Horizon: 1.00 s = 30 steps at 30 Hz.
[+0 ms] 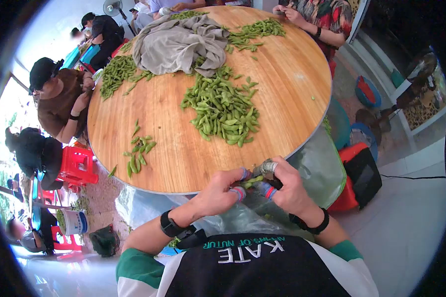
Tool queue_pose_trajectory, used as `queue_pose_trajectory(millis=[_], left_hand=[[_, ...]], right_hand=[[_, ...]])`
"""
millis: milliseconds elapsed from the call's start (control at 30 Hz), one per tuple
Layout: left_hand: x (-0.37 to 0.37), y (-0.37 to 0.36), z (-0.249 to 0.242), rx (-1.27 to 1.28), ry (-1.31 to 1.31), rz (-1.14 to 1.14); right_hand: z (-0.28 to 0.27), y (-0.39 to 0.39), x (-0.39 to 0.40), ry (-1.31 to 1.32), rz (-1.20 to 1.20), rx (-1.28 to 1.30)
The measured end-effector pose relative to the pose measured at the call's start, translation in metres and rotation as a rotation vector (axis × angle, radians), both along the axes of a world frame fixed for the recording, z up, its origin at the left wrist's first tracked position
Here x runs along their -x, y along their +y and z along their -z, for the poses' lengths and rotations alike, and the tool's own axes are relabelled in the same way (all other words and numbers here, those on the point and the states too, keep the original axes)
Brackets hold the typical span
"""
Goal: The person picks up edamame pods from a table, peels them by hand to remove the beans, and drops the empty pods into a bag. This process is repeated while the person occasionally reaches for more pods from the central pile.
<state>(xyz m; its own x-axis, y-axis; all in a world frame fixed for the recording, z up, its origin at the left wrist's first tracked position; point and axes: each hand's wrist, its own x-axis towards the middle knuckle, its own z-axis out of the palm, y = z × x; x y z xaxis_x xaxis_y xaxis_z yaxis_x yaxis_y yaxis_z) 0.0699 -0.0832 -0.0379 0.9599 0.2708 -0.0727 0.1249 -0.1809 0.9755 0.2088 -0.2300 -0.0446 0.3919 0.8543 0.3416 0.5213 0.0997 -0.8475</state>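
My left hand [224,188] and my right hand [288,188] meet at the near edge of the round wooden table [292,94]. Striped covers wrap some fingertips, and a grey one is on a right finger. A green soybean pod [254,181] is pinched between the two hands; the fingers partly hide it. Beyond them lies a large heap of soybean pods [223,109]. A smaller scatter of pods [140,151] rests to the left. Below my hands hangs a clear plastic bag [223,214] along the table's edge.
A crumpled grey cloth [181,42] lies on more pods at the far side. One person [59,99] sits at the left, another [322,22] at the far right. Red stools [77,166] and a white bucket [74,222] stand left; a red and black bag [354,175] sits right.
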Motion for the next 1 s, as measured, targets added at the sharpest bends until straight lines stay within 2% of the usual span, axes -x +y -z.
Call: queue_pose_trajectory(millis=[67, 200, 267, 300, 367, 500, 567, 767, 900, 1000], left_hand=[[0.0, 0.002, -0.016, 0.201, 0.079, 0.061], [-0.002, 0.008, 0.001, 0.203, 0.11, 0.036], [-0.001, 0.007, -0.006, 0.317, 0.042, -0.057], [-0.001, 0.008, -0.005, 0.317, 0.042, -0.058], [0.002, 0.01, -0.001, 0.281, 0.005, -0.076], [0.001, 0.007, -0.001, 0.253, -0.044, -0.081], [-0.001, 0.004, 0.003, 0.363, -0.028, -0.187], [-0.002, 0.001, 0.002, 0.33, -0.056, -0.217], [-0.002, 0.0, 0.003, 0.355, -0.063, -0.222], [-0.003, 0.0, 0.003, 0.361, -0.04, -0.222]], right_hand=[[-0.003, -0.002, -0.001, 0.036, -0.018, 0.053], [0.001, 0.001, 0.001, 0.031, -0.039, 0.02], [0.007, 0.001, 0.006, 0.354, -0.006, 0.053], [0.002, -0.002, 0.005, 0.354, -0.007, 0.053], [-0.012, -0.009, 0.006, 0.747, -0.187, 0.294], [-0.001, -0.007, 0.009, 0.787, -0.222, 0.221], [0.002, -0.006, 0.011, 0.791, -0.236, 0.226], [0.005, -0.007, 0.012, 0.825, -0.276, 0.13], [-0.003, -0.01, 0.015, 0.836, -0.248, 0.16], [0.0, -0.007, 0.013, 0.72, -0.202, 0.184]])
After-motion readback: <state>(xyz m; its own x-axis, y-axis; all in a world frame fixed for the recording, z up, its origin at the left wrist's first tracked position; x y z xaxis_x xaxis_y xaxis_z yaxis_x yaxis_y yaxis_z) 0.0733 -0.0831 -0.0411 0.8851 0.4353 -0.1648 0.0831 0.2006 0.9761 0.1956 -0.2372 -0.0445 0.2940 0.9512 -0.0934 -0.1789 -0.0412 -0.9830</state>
